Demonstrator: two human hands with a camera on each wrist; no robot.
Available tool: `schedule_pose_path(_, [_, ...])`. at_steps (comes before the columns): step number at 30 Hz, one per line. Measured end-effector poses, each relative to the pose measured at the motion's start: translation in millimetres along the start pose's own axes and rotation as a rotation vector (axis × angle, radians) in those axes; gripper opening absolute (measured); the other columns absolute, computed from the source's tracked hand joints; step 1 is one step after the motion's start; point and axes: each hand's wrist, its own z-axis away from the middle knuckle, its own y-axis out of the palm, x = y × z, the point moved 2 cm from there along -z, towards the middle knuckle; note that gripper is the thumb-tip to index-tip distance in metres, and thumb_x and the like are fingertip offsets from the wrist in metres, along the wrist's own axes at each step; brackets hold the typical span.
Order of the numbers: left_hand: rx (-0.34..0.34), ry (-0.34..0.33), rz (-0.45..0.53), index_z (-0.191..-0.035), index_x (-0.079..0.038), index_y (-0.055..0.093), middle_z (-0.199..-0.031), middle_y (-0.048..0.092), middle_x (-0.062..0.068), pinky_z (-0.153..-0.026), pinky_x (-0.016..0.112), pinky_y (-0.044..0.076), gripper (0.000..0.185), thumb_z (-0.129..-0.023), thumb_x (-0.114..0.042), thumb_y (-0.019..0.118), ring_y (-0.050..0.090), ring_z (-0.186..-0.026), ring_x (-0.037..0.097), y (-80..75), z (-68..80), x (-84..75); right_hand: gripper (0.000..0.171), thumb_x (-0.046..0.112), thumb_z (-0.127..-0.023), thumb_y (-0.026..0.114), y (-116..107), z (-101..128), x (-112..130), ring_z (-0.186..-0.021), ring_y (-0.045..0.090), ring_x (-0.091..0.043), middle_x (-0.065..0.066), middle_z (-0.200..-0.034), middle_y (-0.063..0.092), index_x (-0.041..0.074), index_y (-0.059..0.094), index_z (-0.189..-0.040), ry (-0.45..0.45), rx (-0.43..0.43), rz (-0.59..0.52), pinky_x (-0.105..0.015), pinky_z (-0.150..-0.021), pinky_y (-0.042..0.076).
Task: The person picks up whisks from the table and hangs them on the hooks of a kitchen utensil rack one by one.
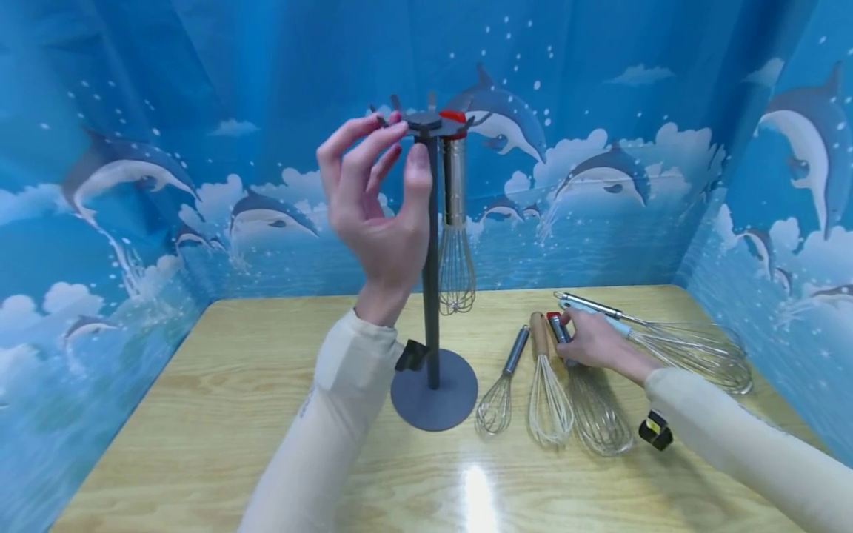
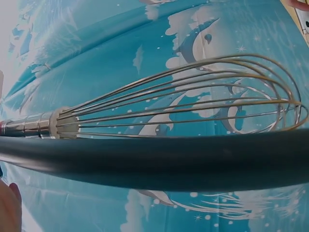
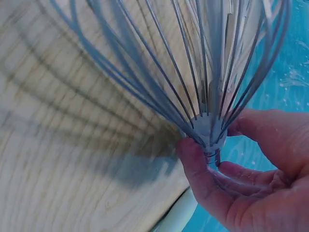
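Observation:
A grey stand point(image 1: 433, 400) rises from the wooden table point(image 1: 200, 414). From its top hub point(image 1: 426, 122) hangs a red-capped steel whisk point(image 1: 456, 259), seen close in the left wrist view as a whisk point(image 2: 183, 101) beside the pole point(image 2: 169, 154). My left hand point(image 1: 408, 144) is raised at the hub, with the index fingertip touching its edge and the thumb in front of the pole. My right hand point(image 1: 580, 337) lies on the table and pinches the red-ended handle of a wire whisk point(image 1: 596, 414). The right wrist view shows that hand point(image 3: 212, 137) around the whisk's collar point(image 3: 203, 125).
A small steel-handled whisk point(image 1: 500, 392) and a wooden-handled whisk point(image 1: 548, 400) lie between the stand's base and my right hand. A large whisk with a pale blue handle point(image 1: 686, 344) lies beyond it at the right. Blue dolphin-print sheets wall the table on three sides.

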Motion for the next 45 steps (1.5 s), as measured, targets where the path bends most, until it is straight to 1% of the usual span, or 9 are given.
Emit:
schedule_pose_path(4, [-0.059,-0.077,0.045,-0.106,0.016,0.057,-0.123,0.052,0.032,-0.093,0.05,0.062,0.023,-0.089,0.002,0.065,0.068,-0.111,0.038,-5.4,1.0,0.7,0.051,0.014,-0.088,0.071,-6.2,2.7,-3.7,-0.061,0.063,-0.015,-0.011,-0.079,0.07,-0.01,0.053,-0.129,-0.005,-0.022,-0.052,-0.028,-0.05,0.049])
schedule_pose_path(8, [-0.082,-0.214,0.119,-0.108,0.008,0.057,-0.126,0.056,0.023,-0.094,0.049,0.062,0.022,-0.089,0.0,0.065,0.069,-0.114,0.034,-8.2,-0.3,2.9,0.05,0.014,-0.087,0.07,-15.4,5.9,-5.5,-0.065,0.067,-0.018,-0.017,-0.084,0.073,-0.009,0.053,-0.128,-0.03,-0.068,-0.088,-0.03,-0.052,0.052])
schedule_pose_path(13, [-0.033,-0.326,0.22,-0.11,0.008,0.06,-0.127,0.058,0.017,-0.094,0.046,0.062,0.022,-0.09,0.0,0.064,0.067,-0.115,0.035,-7.5,-4.0,5.9,0.055,0.015,-0.087,0.07,-31.1,12.7,-2.9,-0.071,0.07,-0.021,-0.022,-0.092,0.074,-0.008,0.049,-0.132,-0.049,-0.13,-0.159,-0.032,-0.054,0.053])
schedule_pose_path(17, [0.032,-0.362,0.253,-0.11,0.012,0.061,-0.127,0.06,0.023,-0.105,0.045,0.057,0.022,-0.092,0.001,0.062,0.065,-0.119,0.032,-5.0,-8.4,7.8,0.057,0.014,-0.09,0.068,-44.5,20.7,5.8,-0.069,0.071,-0.019,-0.025,-0.1,0.074,-0.005,0.046,-0.139,-0.063,-0.186,-0.23,-0.032,-0.053,0.054])
schedule_pose_path(26, [0.04,-0.356,0.306,-0.101,0.015,0.064,-0.118,0.064,0.024,-0.107,0.047,0.056,0.015,-0.091,0.004,0.062,0.071,-0.112,0.031,-3.4,-11.5,10.8,0.053,0.014,-0.09,0.069,-77.9,42.1,35.1,-0.083,0.077,-0.038,-0.028,-0.108,0.074,0.005,0.052,-0.139,-0.137,-0.481,-0.284,-0.034,-0.06,0.063])
schedule_pose_path(31, [0.039,-0.325,0.274,-0.105,0.018,0.063,-0.117,0.065,0.019,-0.106,0.047,0.056,0.019,-0.091,0.006,0.063,0.07,-0.112,0.029,-4.4,-10.6,10.8,0.053,0.014,-0.089,0.069,-91.7,52.3,51.8,-0.075,0.075,-0.009,-0.022,-0.108,0.075,0.012,0.054,-0.139,-0.17,-0.584,-0.347,-0.012,-0.062,0.055])
schedule_pose_path(34, [0.049,-0.317,0.272,-0.108,0.019,0.062,-0.118,0.065,0.018,-0.104,0.047,0.057,0.021,-0.091,0.007,0.063,0.068,-0.114,0.028,-4.1,-10.2,10.2,0.053,0.012,-0.089,0.069,-97.7,57.3,61.3,-0.071,0.066,0.009,-0.019,-0.109,0.075,0.015,0.054,-0.139,-0.192,-0.623,-0.397,-0.007,-0.064,0.053])
schedule_pose_path(40, [0.018,-0.318,0.313,-0.104,0.011,0.061,-0.117,0.066,0.018,-0.099,0.048,0.06,0.016,-0.088,0.007,0.064,0.069,-0.113,0.033,-3.4,-9.7,8.6,0.055,0.007,-0.089,0.069,-107.7,65.9,78.9,-0.075,0.068,0.007,-0.015,-0.109,0.074,0.018,0.054,-0.141,-0.26,-0.674,-0.481,-0.01,-0.067,0.057])
schedule_pose_path(45, [-0.009,-0.331,0.346,-0.1,-0.001,0.06,-0.114,0.067,0.012,-0.098,0.048,0.061,0.016,-0.087,0.008,0.064,0.07,-0.11,0.032,-3.2,-9.6,8.7,0.057,0.003,-0.089,0.07,-113.8,72.7,92.9,-0.078,0.07,0.002,0.007,-0.103,0.071,0.019,0.055,-0.141,-0.337,-0.701,-0.544,-0.013,-0.07,0.06])
